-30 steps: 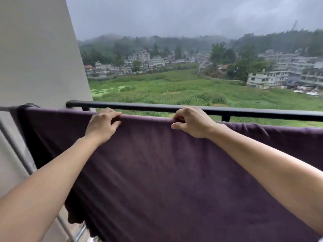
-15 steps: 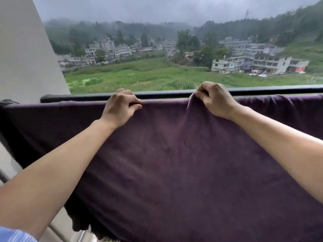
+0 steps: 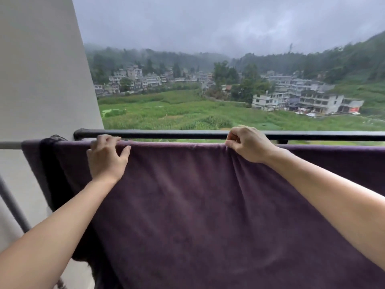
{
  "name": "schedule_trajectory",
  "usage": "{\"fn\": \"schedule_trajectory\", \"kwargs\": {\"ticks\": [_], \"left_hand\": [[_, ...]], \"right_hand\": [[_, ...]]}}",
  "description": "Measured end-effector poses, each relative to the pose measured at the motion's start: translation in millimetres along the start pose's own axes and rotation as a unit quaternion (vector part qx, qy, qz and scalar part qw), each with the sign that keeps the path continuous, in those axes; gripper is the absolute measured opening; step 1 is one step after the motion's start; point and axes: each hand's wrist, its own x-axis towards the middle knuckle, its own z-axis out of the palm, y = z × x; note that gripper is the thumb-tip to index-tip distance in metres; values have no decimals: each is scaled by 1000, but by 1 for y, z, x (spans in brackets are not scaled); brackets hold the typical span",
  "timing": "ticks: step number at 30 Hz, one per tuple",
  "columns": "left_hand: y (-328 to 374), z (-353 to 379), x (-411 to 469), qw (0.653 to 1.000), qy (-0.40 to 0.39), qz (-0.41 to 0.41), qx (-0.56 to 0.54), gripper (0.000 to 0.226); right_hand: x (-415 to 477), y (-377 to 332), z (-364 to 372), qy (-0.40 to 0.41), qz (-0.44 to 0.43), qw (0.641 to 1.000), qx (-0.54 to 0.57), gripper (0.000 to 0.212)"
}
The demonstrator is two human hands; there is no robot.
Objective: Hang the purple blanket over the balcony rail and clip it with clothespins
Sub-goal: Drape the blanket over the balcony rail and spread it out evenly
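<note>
The purple blanket point(image 3: 198, 205) hangs over a grey metal bar point(image 3: 10, 145) that runs just in front of the black balcony rail point(image 3: 166, 134). My left hand point(image 3: 106, 159) grips the blanket's top fold, fingers curled over it and thumb on the near side. My right hand point(image 3: 248, 143) pinches the top edge further right, and the cloth gathers into small folds under it. No clothespin is in view.
A pale wall point(image 3: 41, 69) closes the left side, where the blanket's dark end bunches over the bar. A slanted grey strut point(image 3: 12, 205) runs down at the lower left. Beyond the rail lie green fields and buildings far below.
Both hands stay on the blanket's top edge. The raised pinch under my right hand has come down level with the bar. The view has shifted, showing the left end of the bar again.
</note>
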Motion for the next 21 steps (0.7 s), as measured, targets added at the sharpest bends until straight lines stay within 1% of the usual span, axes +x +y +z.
{"fn": "schedule_trajectory", "kwargs": {"ticks": [1,3,4,6,7,11,13,15,17,19,21], "left_hand": [[-11,-4,2,999,3,-51,10,48],[-28,-10,6,986,-2,-166,2,65],[-38,-12,7,972,-8,-233,-19,71],[-56,-12,8,931,-22,-357,-79,82],[-69,-8,8,915,-29,-387,-108,84],[-96,7,8,881,-70,-396,-250,84],[-95,13,14,870,-72,-397,-283,82],[-94,21,19,873,-42,-407,-265,88],[-95,20,22,882,10,-435,-183,94],[-102,13,23,885,52,-446,-123,93],[-119,4,23,881,54,-453,-123,89]], "right_hand": [[5,-8,2,6,-11,1000,10,17],[14,-27,9,-10,-34,999,28,28],[17,-38,13,-26,-45,998,31,35],[25,-54,25,-59,-59,996,38,44],[28,-61,31,-71,-64,995,40,45],[42,-75,52,-71,-92,993,38,35],[48,-78,58,-62,-105,992,32,34],[54,-80,61,-53,-118,991,40,34],[58,-82,63,-42,-139,988,47,35],[61,-87,67,-28,-158,986,50,36],[64,-93,71,-19,-168,984,50,38]]}}
